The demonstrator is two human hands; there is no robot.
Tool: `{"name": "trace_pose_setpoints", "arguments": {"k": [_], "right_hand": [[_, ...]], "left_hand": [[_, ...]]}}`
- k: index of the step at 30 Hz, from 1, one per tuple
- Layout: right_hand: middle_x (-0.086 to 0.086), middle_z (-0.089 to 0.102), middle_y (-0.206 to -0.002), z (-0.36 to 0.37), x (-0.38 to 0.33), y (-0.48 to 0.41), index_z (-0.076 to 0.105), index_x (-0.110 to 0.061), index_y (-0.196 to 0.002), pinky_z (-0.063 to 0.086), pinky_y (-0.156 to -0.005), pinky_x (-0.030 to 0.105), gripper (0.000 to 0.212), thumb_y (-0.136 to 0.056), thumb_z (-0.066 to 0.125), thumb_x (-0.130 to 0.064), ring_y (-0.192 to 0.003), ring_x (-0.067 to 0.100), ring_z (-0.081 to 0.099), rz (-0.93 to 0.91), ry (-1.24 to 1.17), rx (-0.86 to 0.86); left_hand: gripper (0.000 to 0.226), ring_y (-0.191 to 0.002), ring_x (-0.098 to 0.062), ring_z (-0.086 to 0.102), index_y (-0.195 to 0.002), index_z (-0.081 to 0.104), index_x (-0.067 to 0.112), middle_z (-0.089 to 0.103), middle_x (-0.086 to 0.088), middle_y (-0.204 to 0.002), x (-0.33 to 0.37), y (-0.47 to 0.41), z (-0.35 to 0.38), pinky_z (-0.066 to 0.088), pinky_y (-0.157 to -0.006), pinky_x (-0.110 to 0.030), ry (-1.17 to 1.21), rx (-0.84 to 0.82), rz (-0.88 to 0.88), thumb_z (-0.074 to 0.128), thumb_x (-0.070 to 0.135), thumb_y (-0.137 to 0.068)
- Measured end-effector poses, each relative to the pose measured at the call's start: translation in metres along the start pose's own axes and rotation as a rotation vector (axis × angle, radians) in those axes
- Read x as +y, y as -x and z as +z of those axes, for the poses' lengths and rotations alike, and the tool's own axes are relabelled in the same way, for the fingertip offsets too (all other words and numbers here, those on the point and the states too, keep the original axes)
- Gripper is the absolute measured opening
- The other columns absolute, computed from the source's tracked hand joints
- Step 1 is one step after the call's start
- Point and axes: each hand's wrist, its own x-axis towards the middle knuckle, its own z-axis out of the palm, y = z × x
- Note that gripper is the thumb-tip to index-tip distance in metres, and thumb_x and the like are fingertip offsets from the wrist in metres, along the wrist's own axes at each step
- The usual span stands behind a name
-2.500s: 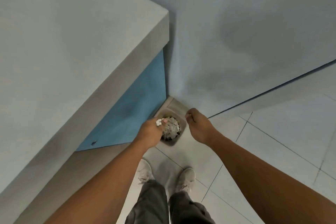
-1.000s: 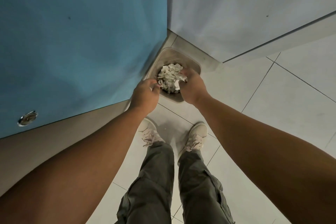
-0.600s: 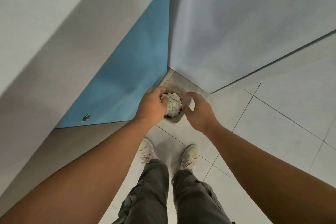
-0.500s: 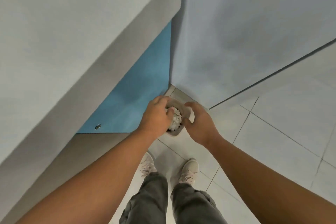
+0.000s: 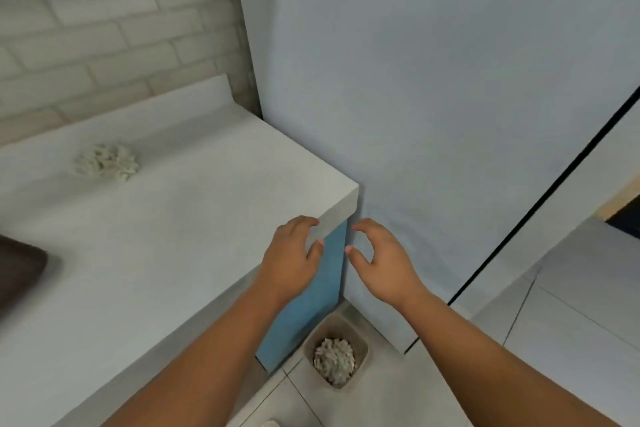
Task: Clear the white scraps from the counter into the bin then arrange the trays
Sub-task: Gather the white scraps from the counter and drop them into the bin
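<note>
Found left hand (image 5: 289, 256) and right hand (image 5: 381, 260) empty, fingers loosely curled, raised just off the corner of the pale grey tabletop (image 5: 156, 253). Logged small heap of white scraps (image 5: 105, 163) on tabletop near brick wall (image 5: 104, 28), at 10 o'clock from hands, well apart; long axis roughly 9-to-3. Judged left hand nearer, likelier for the reach. Noted beige square floor bin (image 5: 332, 324) at 6 o'clock, holding scraps. Spotted dark tray edge (image 5: 17, 270) at 9 o'clock.
</note>
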Motion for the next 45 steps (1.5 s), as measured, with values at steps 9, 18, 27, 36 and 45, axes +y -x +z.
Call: {"name": "trace_pose_setpoints", "arguments": {"k": [9,18,27,36,45], "right_hand": [[-0.003,0.042,-0.147,0.005,-0.085,-0.062,0.049,-0.023,-0.135,0.026,-0.112,0.024,0.044,-0.095,0.056,-0.037,-0.139,0.012,0.034,-0.242,0.019,-0.042],[-0.004,0.042,-0.147,0.066,-0.149,-0.125,0.050,-0.022,-0.134,0.022,-0.109,0.017,0.042,-0.095,0.057,-0.034,-0.138,0.011,0.034,-0.360,0.048,-0.145],[-0.006,0.047,-0.141,0.187,-0.206,-0.207,0.053,-0.020,-0.130,0.030,-0.104,0.017,0.041,-0.091,0.060,-0.031,-0.134,0.012,0.039,-0.386,0.083,-0.298],[-0.007,0.049,-0.138,0.305,-0.249,-0.269,0.050,-0.022,-0.133,0.041,-0.100,0.028,0.047,-0.091,0.058,-0.041,-0.126,0.013,0.043,-0.300,0.146,-0.381],[0.006,0.044,-0.134,0.388,-0.270,-0.321,0.051,-0.021,-0.131,0.047,-0.092,0.038,0.054,-0.088,0.054,-0.053,-0.120,0.027,0.042,-0.314,0.414,-0.299]], "left_hand": [[0.042,-0.136,-0.016,0.037,-0.139,0.047,0.024,0.043,0.005,-0.147,0.000,-0.010,-0.103,0.029,-0.109,-0.026,-0.132,0.215,-0.067,0.047,0.038,-0.100],[0.040,-0.133,-0.015,0.037,-0.135,0.050,0.023,0.046,0.007,-0.143,-0.079,-0.016,-0.175,0.031,-0.104,-0.023,-0.181,0.323,-0.170,0.050,0.036,-0.098],[0.038,-0.131,-0.016,0.040,-0.133,0.053,0.021,0.049,0.007,-0.140,-0.210,-0.027,-0.234,0.033,-0.102,-0.022,-0.197,0.327,-0.332,0.054,0.034,-0.097],[0.038,-0.128,-0.018,0.043,-0.132,0.054,0.019,0.052,0.005,-0.137,-0.313,-0.044,-0.282,0.034,-0.099,-0.022,-0.213,0.311,-0.413,0.055,0.032,-0.096],[0.035,-0.122,-0.020,0.049,-0.128,0.058,0.018,0.055,0.003,-0.134,-0.367,-0.045,-0.297,0.034,-0.096,-0.021,-0.227,0.321,-0.450,0.060,0.028,-0.094]]}}
